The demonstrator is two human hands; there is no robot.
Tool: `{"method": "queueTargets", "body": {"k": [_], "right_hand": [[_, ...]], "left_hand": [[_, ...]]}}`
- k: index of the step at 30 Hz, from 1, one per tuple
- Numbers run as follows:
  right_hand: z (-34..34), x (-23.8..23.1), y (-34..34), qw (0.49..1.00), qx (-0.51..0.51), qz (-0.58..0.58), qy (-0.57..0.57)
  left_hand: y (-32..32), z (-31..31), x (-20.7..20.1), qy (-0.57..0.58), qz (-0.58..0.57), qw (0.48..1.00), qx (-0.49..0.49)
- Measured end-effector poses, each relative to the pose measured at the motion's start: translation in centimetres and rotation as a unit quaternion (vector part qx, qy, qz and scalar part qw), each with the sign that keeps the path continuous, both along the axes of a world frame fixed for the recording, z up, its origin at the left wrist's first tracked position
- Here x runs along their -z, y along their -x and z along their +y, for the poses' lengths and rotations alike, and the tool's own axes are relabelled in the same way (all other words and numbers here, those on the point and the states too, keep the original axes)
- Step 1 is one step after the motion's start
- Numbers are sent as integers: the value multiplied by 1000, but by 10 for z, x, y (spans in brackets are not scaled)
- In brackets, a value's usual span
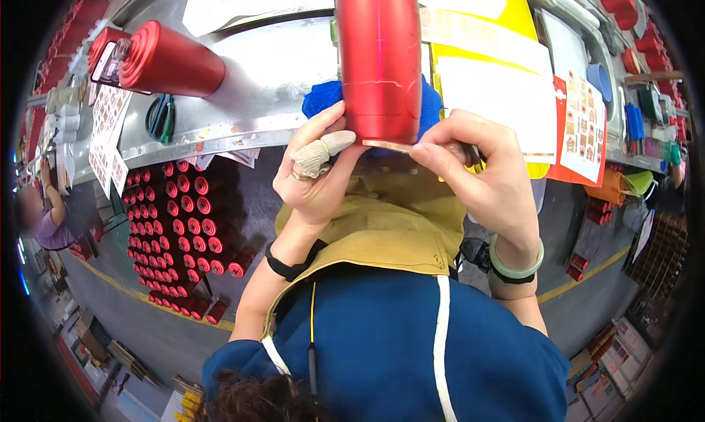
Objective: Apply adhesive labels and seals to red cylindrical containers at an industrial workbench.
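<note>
A red metal cylinder (382,62) lies on a blue cloth (323,97) at the table's near edge, one end toward me. Along the lower rim of that end runs a thin pale strip (388,145). My left hand (312,169) is closed against the cylinder's left side, the thumb near the strip's left end; one digit wears a cream knitted finger cover (314,158). My right hand (488,165) pinches the strip's right end between thumb and forefinger, its other fingers curled and partly hidden.
Left on the metal table (272,66) lie another red cylinder (183,61), scissors (161,119) and a sticker sheet (110,128). White sheets (492,92) rest over yellow material at right, beside more stickers (584,125). Many red cylinders (187,205) are stacked below left. Another person (55,216) is far left.
</note>
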State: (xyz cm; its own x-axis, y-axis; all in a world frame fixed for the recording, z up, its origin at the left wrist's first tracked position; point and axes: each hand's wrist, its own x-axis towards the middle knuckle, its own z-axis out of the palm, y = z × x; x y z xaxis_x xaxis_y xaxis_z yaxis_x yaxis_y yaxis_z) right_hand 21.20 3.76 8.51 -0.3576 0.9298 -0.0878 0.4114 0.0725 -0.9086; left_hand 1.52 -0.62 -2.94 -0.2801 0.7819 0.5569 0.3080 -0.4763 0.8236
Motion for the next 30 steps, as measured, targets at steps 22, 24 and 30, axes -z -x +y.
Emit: {"method": "queueTargets", "body": {"k": [22, 24, 30], "right_hand": [[2, -1, 10, 995, -34, 3, 91], [2, 2, 8, 996, -42, 3, 80], [-1, 8, 2, 993, 6, 67, 102]], "left_hand": [[12, 3, -13, 160, 15, 982, 100], [18, -1, -12, 183, -11, 973, 141], [14, 1, -14, 205, -92, 958, 180]]}}
